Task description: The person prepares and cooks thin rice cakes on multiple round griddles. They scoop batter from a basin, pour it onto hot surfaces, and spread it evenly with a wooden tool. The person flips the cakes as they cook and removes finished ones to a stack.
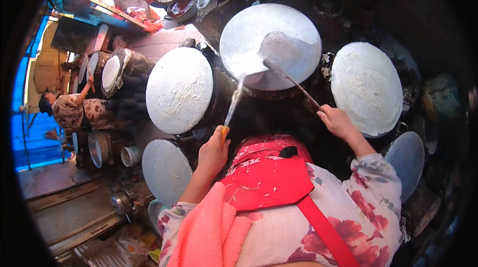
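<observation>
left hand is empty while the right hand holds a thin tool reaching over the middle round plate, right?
Not quite: the left hand isn't empty; the head view shows it gripping a white-smeared tool. The right hand does hold a thin tool reaching over the middle round plate.

Shirt (pixel 279 234) off-white, printed with large red-pink blooms; sleeves (pixel 382 180) match. Apron (pixel 269 186) bright red, streaked white, its broad red strap (pixel 326 229) running right. Towel (pixel 211 232) salmon, fuzzy, draped at left.
</observation>
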{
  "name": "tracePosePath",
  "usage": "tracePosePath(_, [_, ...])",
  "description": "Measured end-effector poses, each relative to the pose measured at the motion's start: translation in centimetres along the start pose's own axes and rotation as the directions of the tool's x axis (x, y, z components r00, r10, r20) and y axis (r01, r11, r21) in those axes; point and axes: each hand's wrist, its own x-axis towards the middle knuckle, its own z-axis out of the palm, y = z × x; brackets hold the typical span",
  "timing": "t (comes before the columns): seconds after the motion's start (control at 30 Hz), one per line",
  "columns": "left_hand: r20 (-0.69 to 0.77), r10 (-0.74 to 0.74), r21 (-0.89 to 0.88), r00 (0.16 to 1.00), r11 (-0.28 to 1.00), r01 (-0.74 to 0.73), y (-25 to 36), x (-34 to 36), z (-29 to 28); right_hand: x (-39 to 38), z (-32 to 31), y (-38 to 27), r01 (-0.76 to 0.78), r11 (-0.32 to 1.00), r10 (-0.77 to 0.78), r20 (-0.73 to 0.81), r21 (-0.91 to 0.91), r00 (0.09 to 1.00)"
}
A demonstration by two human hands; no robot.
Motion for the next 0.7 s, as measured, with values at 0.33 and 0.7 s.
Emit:
tracePosePath(0.33, [0.046, -0.068, -0.943, 0.997, 0.326, 0.066, -3.4, 1.5, -0.6, 2.2, 13.7, -11.6, -0.030, 0.859, 0.123, -0.150, 0.511, 0.981])
tracePosePath(0.7, [0.062, -0.093, -0.941, 0.994, 0.328, 0.089, -6.2, -3.2, -1.0, -0.9, 18.2, -10.1, -0.126, 0.843, 0.331, -0.319, 0.523, 0.888])
